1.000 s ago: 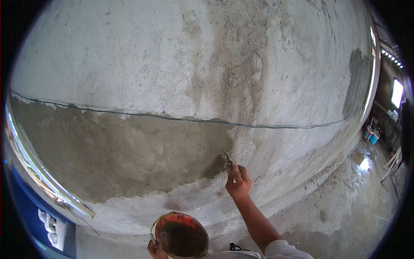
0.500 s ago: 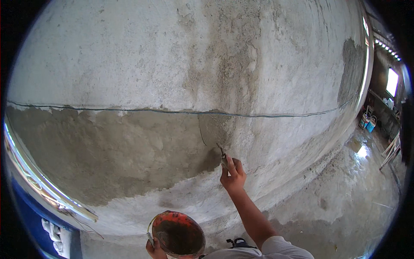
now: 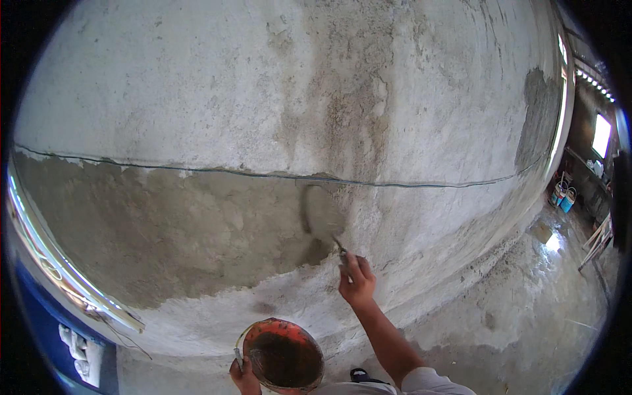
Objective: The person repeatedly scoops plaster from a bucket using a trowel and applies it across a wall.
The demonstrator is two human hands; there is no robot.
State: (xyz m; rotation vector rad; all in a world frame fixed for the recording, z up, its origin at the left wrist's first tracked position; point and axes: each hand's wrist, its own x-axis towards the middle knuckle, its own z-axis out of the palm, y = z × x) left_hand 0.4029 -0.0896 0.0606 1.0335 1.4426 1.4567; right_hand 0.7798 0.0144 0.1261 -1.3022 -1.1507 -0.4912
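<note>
My right hand [image 3: 357, 280] is closed on the handle of a trowel, whose mortar-coloured blade [image 3: 322, 210] lies against the wet grey plaster [image 3: 178, 230] at its right edge, just below a thin cable [image 3: 421, 186] strung across the wall [image 3: 197, 79]. Down at the bottom, my left hand [image 3: 245, 376] grips the handle of a reddish-orange bucket [image 3: 299, 336], dirty with dark mortar inside.
A long pale strip [image 3: 112, 309] with loose wires runs along the left side. White sacks [image 3: 78, 352] lie low at left. Buckets [image 3: 565, 197], leaning boards [image 3: 596, 240] and a window [image 3: 601, 136] are at right, beside wet concrete floor [image 3: 500, 316].
My right hand and trowel have moved slightly left along the plaster's edge since a second ago, then a little lower. My left hand keeps hold of the bucket.
</note>
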